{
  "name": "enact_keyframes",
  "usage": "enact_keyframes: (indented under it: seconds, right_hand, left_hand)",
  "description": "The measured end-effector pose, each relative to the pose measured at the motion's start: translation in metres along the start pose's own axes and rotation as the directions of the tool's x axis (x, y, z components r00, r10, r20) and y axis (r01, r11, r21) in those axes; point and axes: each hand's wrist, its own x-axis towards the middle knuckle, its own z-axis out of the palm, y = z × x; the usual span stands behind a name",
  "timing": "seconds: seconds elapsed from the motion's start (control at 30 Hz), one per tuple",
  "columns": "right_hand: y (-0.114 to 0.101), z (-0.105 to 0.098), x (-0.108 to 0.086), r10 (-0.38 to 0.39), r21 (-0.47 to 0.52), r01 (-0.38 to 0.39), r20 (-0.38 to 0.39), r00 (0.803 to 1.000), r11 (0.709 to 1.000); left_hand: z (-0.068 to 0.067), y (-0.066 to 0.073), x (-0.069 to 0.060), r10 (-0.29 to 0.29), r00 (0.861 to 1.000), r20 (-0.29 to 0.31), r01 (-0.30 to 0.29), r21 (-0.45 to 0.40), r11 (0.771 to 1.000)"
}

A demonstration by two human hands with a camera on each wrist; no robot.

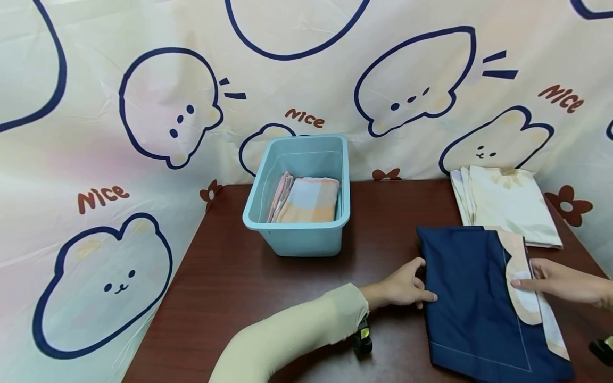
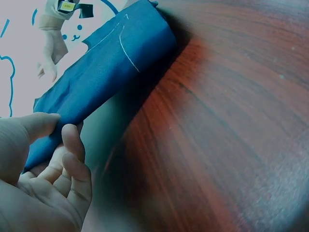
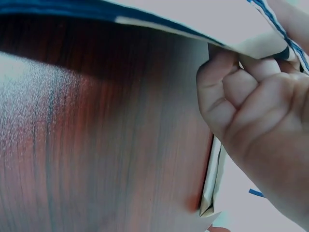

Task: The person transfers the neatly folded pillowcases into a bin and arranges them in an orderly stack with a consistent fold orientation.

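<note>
A folded navy cloth with a cream and white patterned side lies at the right of the table in the head view. At its left edge, my left hand pinches the fabric between thumb and fingers, which the left wrist view shows closely around the navy fold. On the opposite edge my right hand grips the cloth, thumb on top. From below, the right wrist view shows curled fingers under the lifted cloth edge. Part of the right hand's grip is hidden by the fabric.
A light blue plastic bin stands at the back middle, holding folded checked cloth and a pinkish folded piece. Behind the navy cloth lies a folded white floral cloth. A printed curtain hangs around the dark wooden table.
</note>
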Motion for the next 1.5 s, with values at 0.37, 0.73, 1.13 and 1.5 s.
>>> enact_keyframes:
  seconds: [0.37,0.73,1.13,1.5]
  right_hand:
    - [-0.011,0.001,0.0,0.066,0.004,-0.066,-0.06,0.996,0.998]
    - [-0.017,-0.002,0.006,0.104,-0.116,-0.119,-0.132,0.986,0.986]
    - [-0.019,0.004,0.006,0.073,-0.109,-0.093,-0.173,0.982,0.99]
    - [-0.025,0.003,0.006,0.078,-0.068,-0.092,-0.181,0.98,0.993]
  left_hand:
    - [-0.007,0.009,-0.002,0.013,1.0,0.008,-0.013,-0.035,0.999]
    - [-0.015,0.013,-0.003,0.018,1.0,0.01,-0.017,-0.04,0.999]
    - [-0.021,0.014,-0.002,0.021,1.0,0.019,-0.02,-0.046,0.999]
    - [-0.025,0.017,-0.003,0.017,0.999,0.027,-0.016,-0.035,0.999]
